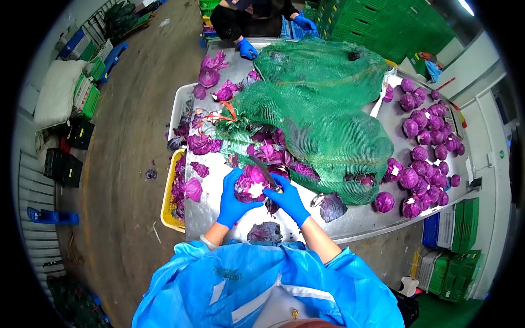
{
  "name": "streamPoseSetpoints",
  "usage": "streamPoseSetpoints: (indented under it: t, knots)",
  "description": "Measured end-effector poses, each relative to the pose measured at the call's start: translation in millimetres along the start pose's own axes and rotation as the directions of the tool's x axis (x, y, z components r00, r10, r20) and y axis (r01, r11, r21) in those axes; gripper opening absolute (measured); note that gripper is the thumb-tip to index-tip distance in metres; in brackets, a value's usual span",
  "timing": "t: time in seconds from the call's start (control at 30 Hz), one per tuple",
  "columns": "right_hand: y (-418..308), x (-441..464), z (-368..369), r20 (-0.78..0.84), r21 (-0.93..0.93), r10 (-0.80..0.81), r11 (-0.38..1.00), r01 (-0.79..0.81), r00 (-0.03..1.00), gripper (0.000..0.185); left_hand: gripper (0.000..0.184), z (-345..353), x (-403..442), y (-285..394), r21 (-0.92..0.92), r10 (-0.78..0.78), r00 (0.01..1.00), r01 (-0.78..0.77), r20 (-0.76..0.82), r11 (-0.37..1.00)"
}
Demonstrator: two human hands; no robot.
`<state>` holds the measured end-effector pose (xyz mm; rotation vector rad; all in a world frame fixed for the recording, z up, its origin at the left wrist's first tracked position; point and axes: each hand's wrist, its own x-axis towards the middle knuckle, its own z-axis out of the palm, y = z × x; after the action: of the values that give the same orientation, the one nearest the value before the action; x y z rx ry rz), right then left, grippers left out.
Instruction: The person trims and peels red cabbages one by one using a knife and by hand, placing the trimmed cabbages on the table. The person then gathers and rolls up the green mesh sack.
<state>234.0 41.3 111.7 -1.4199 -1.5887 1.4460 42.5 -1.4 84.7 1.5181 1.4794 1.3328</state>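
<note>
Left hand (234, 199), blue-gloved, lower centre of frame: fingers curved around the left side of a red cabbage (249, 179), holding it. The cabbage sits just above the near edge of the metal table (210, 217), pale cut stem end showing.

Right hand (291, 201), also blue-gloved, at the cabbage's right: fingers closed on a knife (264, 170). Dark blade slants toward upper left along the cabbage's right side; whether it is cutting in cannot be told.

Centre to upper centre: green mesh sack (333, 128), loose purple leaves (268, 152) beside its lower left. Dark outer leaf (332, 208) to the right of the right hand; another leaf (265, 232) below the hands. Left of table: yellow basket (165, 205) with purple leaves inside. Right side of frame: cluster of cabbages (429, 183) on the table. Top centre: co-worker's gloved hand (248, 49) at the far table edge.
</note>
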Motion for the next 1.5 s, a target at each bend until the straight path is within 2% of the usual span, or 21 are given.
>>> streamPoseSetpoints:
  t: [0.03,0.23,0.37,0.47,0.57,0.6,0.7,0.73,0.77,0.83,0.93,0.97,1.03,1.07,1.1,1.13,1.17,1.2,1.3,1.43,1.5]
  knots:
    - [-2.9,-1.3,-2.8,0.047,0.007,0.06,0.998,-0.061,0.997,0.069,0.104,0.4,-1.2,-1.3,-0.007,-0.008,1.0,0.008,0.007,1.0]
    - [20.1,-2.1,6.3,0.003,-0.052,0.112,0.992,-0.111,0.994,0.065,0.101,2.0,-11.7,-2.0,0.209,0.054,0.995,-0.071,0.086,0.975]
    - [42.4,-3.2,12.0,-0.084,-0.07,0.061,0.995,-0.067,0.995,0.054,0.1,5.2,-14.3,2.3,0.213,0.037,0.996,-0.055,0.086,0.976]
    - [63.8,0.5,1.5,-0.12,0.086,0.08,0.994,-0.07,0.989,0.043,0.1,8.6,-17.1,-6.9,-0.041,-0.078,0.997,0.079,0.029,0.996]
    - [52.1,-2.3,-3.3,-0.069,0.072,0.146,0.987,-0.141,0.987,0.042,0.101,10.6,-19.4,-19.6,-0.194,-0.127,0.992,0.128,0.017,0.973]
    - [55.0,-2.9,-0.1,-0.112,0.011,0.09,0.996,-0.089,0.99,0.041,0.104,10.2,-19.3,-22.3,-0.137,-0.092,0.995,0.096,0.036,0.986]
    - [70.9,-1.4,0.9,-0.222,-0.019,0.077,0.996,-0.083,0.972,0.034,0.105,8.9,-20.9,-23.8,-0.344,-0.192,0.98,0.197,0.05,0.918]
    - [79.5,2.7,-6.2,-0.248,0.095,0.074,0.994,-0.052,0.966,0.028,0.105,5.7,-21.7,-29.4,-0.428,-0.265,0.963,0.26,0.047,0.866]
    - [87.3,3.8,-16.6,-0.253,0.174,0.138,0.98,-0.095,0.958,0.025,0.103,4.2,-20.5,-33.9,-0.661,-0.349,0.935,0.304,0.068,0.686]
    - [126.9,10.1,-33.3,-0.358,-0.12,0.053,0.988,-0.102,0.932,0.033,0.1,-8.3,-11.8,-19.0,-0.82,-0.393,0.913,0.303,0.106,0.484]
    - [108.4,-1.8,-44.4,-0.215,-0.148,0.147,0.972,-0.18,0.966,0.049,0.103,-20.8,-1.4,-29.3,-0.542,-0.201,0.976,0.211,0.08,0.813]
    - [100.6,-4.8,-38.4,-0.255,-0.182,0.054,0.978,-0.102,0.965,0.052,0.103,-24.9,0.2,-24.8,-0.415,-0.162,0.981,0.19,0.103,0.89]
    - [85.1,-6.6,-23.5,-0.328,-0.261,-0.141,0.964,0.054,0.934,0.057,0.106,-21.4,-0.6,-26.9,-0.383,-0.19,0.957,0.264,0.22,0.885]
    - [72.3,-7.5,-21.7,-0.2,-0.031,0.076,0.996,-0.084,0.977,0.06,0.105,-18.3,-3.6,-27.9,-0.341,-0.169,0.952,0.252,0.256,0.906]
    - [57.9,-8.2,-17.4,-0.111,0.106,0.135,0.987,-0.123,0.985,0.057,0.105,-14.1,-5.3,-23.1,-0.298,-0.149,0.944,0.238,0.293,0.924]
    - [48.8,-8.3,-15.7,0.028,0.266,0.244,0.933,-0.243,0.969,0.051,0.105,-6.5,-7.6,-25.5,-0.353,-0.085,0.946,0.198,0.312,0.914]
    - [44.4,-8.7,-12.5,0.183,0.403,0.323,0.837,-0.37,0.929,0.046,0.105,-1.6,-12.3,-25.2,-0.264,-0.093,0.942,0.184,0.322,0.947]
    - [47.7,-10.6,-7.4,0.215,0.393,0.328,0.833,-0.389,0.92,0.036,0.105,-0.4,-14.9,-17.1,-0.199,-0.106,0.927,0.187,0.359,0.962]
    - [55.0,-14.8,-4.7,0.319,0.581,0.384,0.643,-0.499,0.866,0.027,0.098,0.4,-15.4,-3.0,-0.079,-0.111,0.915,0.153,0.387,0.985]
    - [76.8,-13.5,-8.8,0.34,0.617,0.319,0.634,-0.466,0.884,0.019,0.086,3.8,-14.1,-2.4,-0.031,-0.033,0.951,0.045,0.308,0.999]
    - [83.9,-12.3,-5.7,0.344,0.703,0.362,0.512,-0.493,0.866,0.02,0.081,9.1,-14.7,-1.3,-0.05,-0.024,0.97,0.037,0.241,0.998]
